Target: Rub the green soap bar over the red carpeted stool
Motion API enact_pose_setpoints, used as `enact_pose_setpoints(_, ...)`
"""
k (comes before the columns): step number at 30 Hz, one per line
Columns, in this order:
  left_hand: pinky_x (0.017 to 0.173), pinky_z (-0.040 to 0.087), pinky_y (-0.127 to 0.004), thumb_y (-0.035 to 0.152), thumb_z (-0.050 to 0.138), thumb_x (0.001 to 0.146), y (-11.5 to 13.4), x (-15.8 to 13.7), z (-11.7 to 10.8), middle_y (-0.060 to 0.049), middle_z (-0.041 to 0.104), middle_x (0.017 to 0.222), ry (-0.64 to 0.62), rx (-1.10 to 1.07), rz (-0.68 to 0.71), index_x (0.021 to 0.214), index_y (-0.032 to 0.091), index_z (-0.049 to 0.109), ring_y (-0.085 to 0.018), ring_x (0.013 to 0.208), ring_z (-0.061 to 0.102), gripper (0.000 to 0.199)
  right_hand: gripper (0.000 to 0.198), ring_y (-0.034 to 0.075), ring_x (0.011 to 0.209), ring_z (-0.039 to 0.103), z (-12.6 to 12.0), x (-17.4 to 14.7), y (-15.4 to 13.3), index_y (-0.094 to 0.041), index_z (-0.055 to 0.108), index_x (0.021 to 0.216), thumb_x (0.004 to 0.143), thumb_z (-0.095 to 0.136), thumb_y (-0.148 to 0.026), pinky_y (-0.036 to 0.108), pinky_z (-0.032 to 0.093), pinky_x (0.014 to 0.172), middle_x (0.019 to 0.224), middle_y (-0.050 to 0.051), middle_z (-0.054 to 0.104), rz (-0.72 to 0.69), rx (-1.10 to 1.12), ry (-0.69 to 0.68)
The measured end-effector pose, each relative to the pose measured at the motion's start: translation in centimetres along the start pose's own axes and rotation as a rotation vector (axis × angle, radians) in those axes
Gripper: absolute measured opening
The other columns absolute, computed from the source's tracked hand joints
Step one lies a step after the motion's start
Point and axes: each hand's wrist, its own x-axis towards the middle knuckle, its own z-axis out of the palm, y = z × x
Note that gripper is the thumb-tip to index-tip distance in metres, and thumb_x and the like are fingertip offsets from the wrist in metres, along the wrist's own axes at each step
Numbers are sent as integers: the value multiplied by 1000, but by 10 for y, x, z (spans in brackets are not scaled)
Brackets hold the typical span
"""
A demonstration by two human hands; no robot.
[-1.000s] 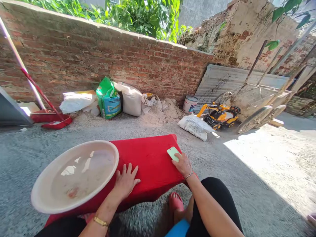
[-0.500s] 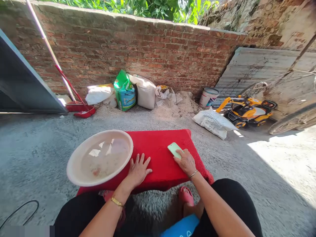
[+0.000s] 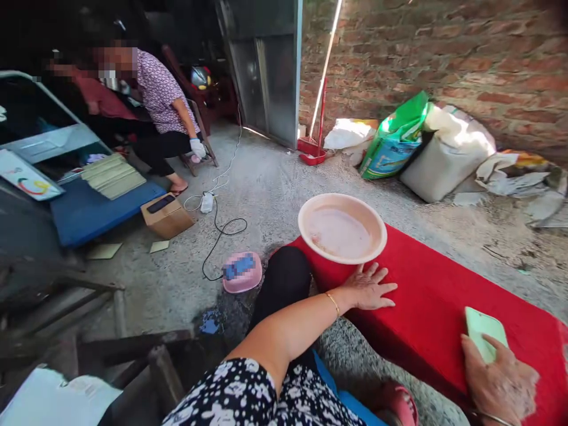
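Observation:
My left hand (image 3: 370, 288) lies flat with fingers spread on the red cloth (image 3: 426, 296) of a low table, just in front of a pale pink basin (image 3: 304, 231). The basin holds cloudy water with some bits at its left side. Farther right, my right hand (image 3: 501, 378) grips the lower end of a pale green phone (image 3: 479, 322), which rests on the cloth. The thumb is along its left edge and a finger lies over its face; the other fingers are partly hidden under the hand.
Another person (image 3: 162, 89) sits at the left in a white glove, with a second person beyond. A pink tub (image 3: 248, 281) with a blurred device, a cable (image 3: 217, 225) and a cardboard box (image 3: 175, 222) are on the floor. Sacks (image 3: 448, 160) lean by the brick wall.
The view has swung left, bringing the people, box and pink tub into sight. My left hand stays spread by the basin; my right hand stays at the phone.

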Motion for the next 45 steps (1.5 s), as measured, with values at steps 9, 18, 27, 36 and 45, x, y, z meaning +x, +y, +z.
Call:
enact_pose_setpoints(9, 121, 12, -60, 64, 34, 96, 1, 2, 1, -8, 27, 168, 24, -34, 14, 153, 30, 45, -36, 155, 16, 67, 81, 41, 135, 44, -8, -3, -12, -27, 59, 141, 81, 40, -78, 57, 43, 104, 137, 22, 56, 87, -19, -36)
enact_pose_setpoints(18, 116, 21, -61, 61, 44, 92, -2, 4, 5, -11, 39, 162, 117, -42, 53, 145, 29, 55, -39, 150, 28, 63, 80, 39, 138, 40, -9, -10, -15, -42, 54, 143, 75, 40, -81, 59, 42, 91, 139, 23, 50, 110, 51, 13)
enact_pose_setpoints(27, 118, 17, -56, 62, 37, 95, 1, -1, -5, -9, 33, 164, 63, 8, 37, 148, 29, 51, -37, 152, 23, 64, 79, 41, 131, 39, -10, -10, -15, -38, 55, 143, 77, 39, -78, 58, 42, 86, 130, 25, 54, 46, 31, 25)
enact_pose_setpoints(36, 117, 21, -58, 61, 39, 96, 0, 1, -2, -14, 35, 163, 84, -22, 51, 146, 25, 55, -39, 151, 24, 63, 86, 38, 136, 41, -6, -9, -13, -38, 51, 148, 75, 39, -83, 58, 40, 93, 136, 24, 52, 113, 36, 13)
enact_pose_setpoints(45, 115, 33, -52, 48, 41, 100, 2, -6, -9, -9, 50, 153, 267, -24, 16, 135, 24, 62, -31, 144, 39, 47, 76, 41, 115, 51, -10, -15, -36, -13, 63, 135, 86, 44, -68, 52, 46, 89, 108, 23, 62, 26, 13, 44)
